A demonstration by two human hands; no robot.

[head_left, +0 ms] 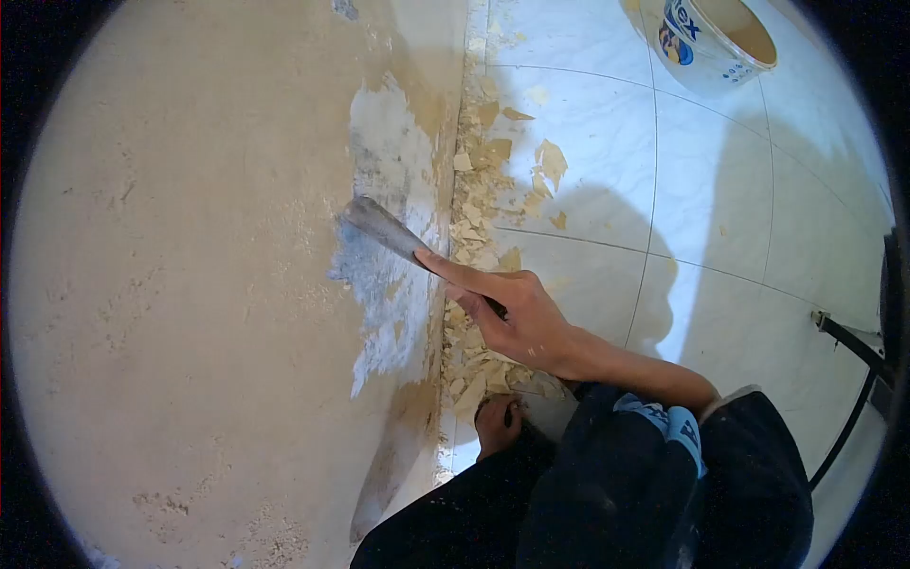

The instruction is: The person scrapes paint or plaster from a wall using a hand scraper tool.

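Note:
My right hand (521, 313) is closed around a scraper (384, 226), with the index finger stretched along it. The scraper's wide end lies against the beige wall (209, 284), at the left edge of a bare whitish-grey patch (393, 142). Its handle is mostly hidden inside the hand. Rough, bluish-white surface shows just below the blade. Flakes of peeled paint (488, 370) lie heaped along the foot of the wall, under and beside the hand. My left hand is out of view.
A white bucket (706, 71) with printed lettering stands on the white tiled floor (578, 114) at the upper right. Larger paint flakes (550, 163) are scattered near the wall. A bare foot (498, 424) rests by the debris. A black frame-like object (853, 341) is at the right edge.

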